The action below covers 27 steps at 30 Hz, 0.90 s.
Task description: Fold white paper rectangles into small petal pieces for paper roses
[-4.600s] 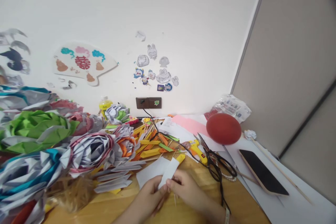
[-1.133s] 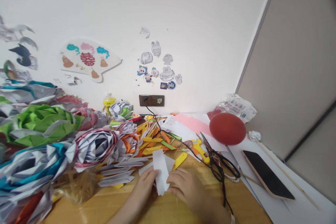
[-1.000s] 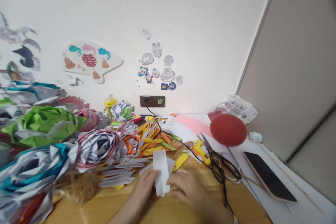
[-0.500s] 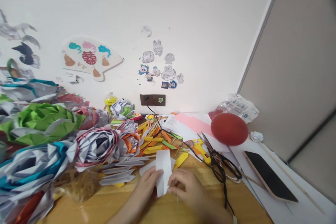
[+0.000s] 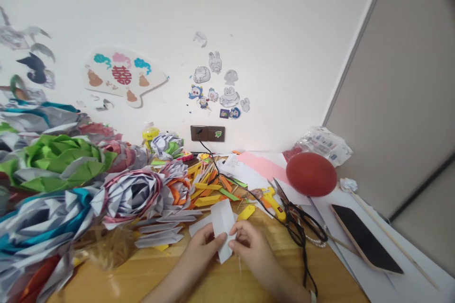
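A white folded paper strip [image 5: 222, 220] stands tilted just above the wooden table [image 5: 170, 274], low in the middle of the view. My left hand [image 5: 206, 246] pinches its lower left edge and my right hand [image 5: 250, 246] pinches its lower right edge. More white paper [image 5: 199, 225] lies flat just behind my left hand. A yellow folded piece [image 5: 246, 212] lies beyond my right hand.
Large folded paper flowers [image 5: 131, 194] crowd the left side. Coloured folded strips [image 5: 208, 189] are piled at the centre back. A yellow glue gun [image 5: 272, 201], black scissors [image 5: 300, 227], a red ball [image 5: 311, 174] and a phone [image 5: 364, 237] lie to the right.
The paper strip has been turned upright from leaning right and lifted slightly off the table. Both hands have shifted their grip toward its lower end.
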Each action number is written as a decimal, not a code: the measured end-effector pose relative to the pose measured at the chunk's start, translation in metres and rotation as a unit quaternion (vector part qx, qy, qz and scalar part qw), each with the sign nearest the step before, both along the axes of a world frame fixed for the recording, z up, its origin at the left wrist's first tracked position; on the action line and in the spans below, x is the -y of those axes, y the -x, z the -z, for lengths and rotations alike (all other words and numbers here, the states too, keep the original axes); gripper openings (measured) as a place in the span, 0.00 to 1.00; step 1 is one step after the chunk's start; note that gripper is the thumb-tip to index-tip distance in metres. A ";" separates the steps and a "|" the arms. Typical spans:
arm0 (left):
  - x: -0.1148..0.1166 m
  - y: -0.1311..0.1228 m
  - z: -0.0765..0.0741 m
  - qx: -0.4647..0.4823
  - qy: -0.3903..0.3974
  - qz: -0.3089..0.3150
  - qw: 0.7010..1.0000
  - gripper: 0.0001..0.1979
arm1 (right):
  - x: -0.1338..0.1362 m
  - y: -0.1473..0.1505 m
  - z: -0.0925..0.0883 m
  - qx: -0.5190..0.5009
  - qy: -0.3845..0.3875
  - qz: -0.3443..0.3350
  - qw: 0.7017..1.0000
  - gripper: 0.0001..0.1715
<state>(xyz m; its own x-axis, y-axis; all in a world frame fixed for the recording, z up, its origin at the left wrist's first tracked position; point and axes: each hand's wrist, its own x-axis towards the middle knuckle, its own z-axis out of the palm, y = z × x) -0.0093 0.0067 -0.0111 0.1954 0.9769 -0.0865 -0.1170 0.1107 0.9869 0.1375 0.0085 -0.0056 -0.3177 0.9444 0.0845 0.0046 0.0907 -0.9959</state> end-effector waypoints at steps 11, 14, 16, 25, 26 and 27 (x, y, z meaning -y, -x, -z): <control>0.003 -0.003 -0.016 -0.026 -0.020 0.004 0.999 0.16 | 0.001 0.004 0.006 -0.021 -0.014 0.012 1.000 0.11; 0.005 -0.003 -0.022 -0.061 -0.017 0.007 0.998 0.13 | 0.001 0.003 0.004 -0.023 -0.017 0.003 1.000 0.12; 0.006 -0.003 -0.025 -0.073 -0.018 0.006 0.997 0.12 | 0.001 0.003 0.002 -0.028 -0.013 -0.002 1.000 0.14; 0.005 -0.002 -0.022 -0.092 -0.007 -0.003 0.996 0.11 | -0.001 0.000 0.007 -0.012 -0.017 -0.003 1.000 0.20; 0.004 -0.002 -0.022 -0.097 -0.011 -0.001 0.995 0.11 | -0.002 0.000 0.008 -0.010 -0.018 -0.003 1.000 0.20; 0.004 -0.001 -0.022 -0.102 -0.017 0.004 0.995 0.11 | -0.002 -0.001 0.009 -0.011 -0.014 -0.007 1.000 0.20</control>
<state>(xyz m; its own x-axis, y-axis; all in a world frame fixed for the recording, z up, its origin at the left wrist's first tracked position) -0.0081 0.0026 0.0113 0.1854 0.9784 -0.0920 0.0870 0.0769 0.9932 0.1382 0.0109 -0.0148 -0.3296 0.9368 0.1173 -0.0184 0.1178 -0.9929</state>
